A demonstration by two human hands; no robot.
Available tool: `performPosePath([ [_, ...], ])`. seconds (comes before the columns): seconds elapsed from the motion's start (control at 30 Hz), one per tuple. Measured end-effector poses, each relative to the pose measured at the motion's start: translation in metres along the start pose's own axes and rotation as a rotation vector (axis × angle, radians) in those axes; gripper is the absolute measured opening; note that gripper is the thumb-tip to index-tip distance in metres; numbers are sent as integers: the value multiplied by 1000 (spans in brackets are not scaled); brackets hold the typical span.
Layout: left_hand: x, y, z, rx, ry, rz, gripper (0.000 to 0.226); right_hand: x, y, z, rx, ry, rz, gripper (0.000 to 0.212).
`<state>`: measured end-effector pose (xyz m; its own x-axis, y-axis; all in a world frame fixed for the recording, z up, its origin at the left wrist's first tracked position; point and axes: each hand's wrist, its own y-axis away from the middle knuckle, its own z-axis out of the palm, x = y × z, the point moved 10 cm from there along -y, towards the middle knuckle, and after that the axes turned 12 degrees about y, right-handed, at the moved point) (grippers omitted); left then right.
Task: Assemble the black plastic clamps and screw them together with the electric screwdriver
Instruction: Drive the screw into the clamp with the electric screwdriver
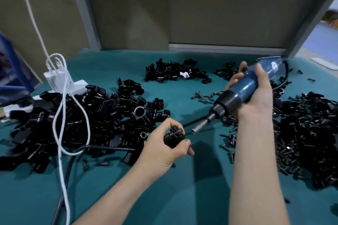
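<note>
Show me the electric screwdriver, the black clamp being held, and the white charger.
electric screwdriver (244, 86): head view, on its blue barrel.
black clamp (172, 138): head view, on the middle of its body.
white charger (51, 78): head view, on the front face of its block.
</note>
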<state>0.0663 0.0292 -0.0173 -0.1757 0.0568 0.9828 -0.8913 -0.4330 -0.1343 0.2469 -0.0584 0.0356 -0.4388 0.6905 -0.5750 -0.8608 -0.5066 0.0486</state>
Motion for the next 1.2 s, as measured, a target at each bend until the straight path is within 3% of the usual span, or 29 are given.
performPosePath([
  [0.33,3,6,-1,56,-122,42,16,-9,8,10,61,141,-93,25],
  [0.4,4,6,-2,70,-127,56,16,-9,8,13,51,165,-99,33],
  [0.57,7,6,-4,72,-133,81,14,-16,11,23,11,209,-175,24],
  [0.8,5,5,-2,62,-152,80,14,-19,15,37,-105,213,-205,44],
  [1.07,3,4,-5,85,-180,84,13,-18,13,36,-65,238,-238,29],
  [1.2,2,4,-4,76,-192,77,14,-16,15,41,-118,230,-230,44],
])
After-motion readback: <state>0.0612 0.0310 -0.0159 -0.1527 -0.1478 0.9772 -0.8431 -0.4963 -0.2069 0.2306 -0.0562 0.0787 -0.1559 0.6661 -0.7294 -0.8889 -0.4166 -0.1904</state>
